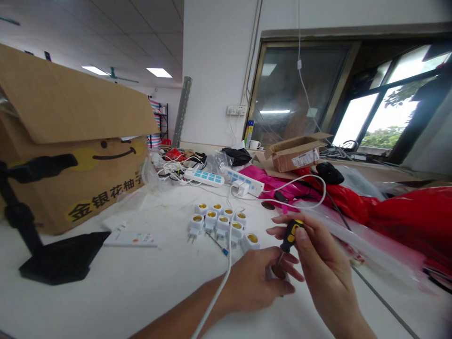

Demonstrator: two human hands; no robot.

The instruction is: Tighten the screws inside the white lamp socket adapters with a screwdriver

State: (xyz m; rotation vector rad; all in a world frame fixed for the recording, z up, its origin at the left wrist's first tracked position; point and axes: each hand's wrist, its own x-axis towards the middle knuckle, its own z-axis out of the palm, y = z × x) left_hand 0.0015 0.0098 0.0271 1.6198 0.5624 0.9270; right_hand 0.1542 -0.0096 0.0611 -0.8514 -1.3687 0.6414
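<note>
Your right hand (326,268) closes its fingers on a screwdriver (289,235), tip at a small round part (278,272) curled in your left hand (252,282).

Far beyond the grip (310,254) stands a white wall (215,80) with a socket plate (236,110). Up and right of the grip, a dark-framed window (384,108) lets in bright daylight and shows a shrub (379,139) outside; beside it is a dim glass pane (300,89). Up and left, a panelled ceiling (106,37) holds glowing light panels (158,72) and a fan (118,75), above a distant rack (158,122).
</note>
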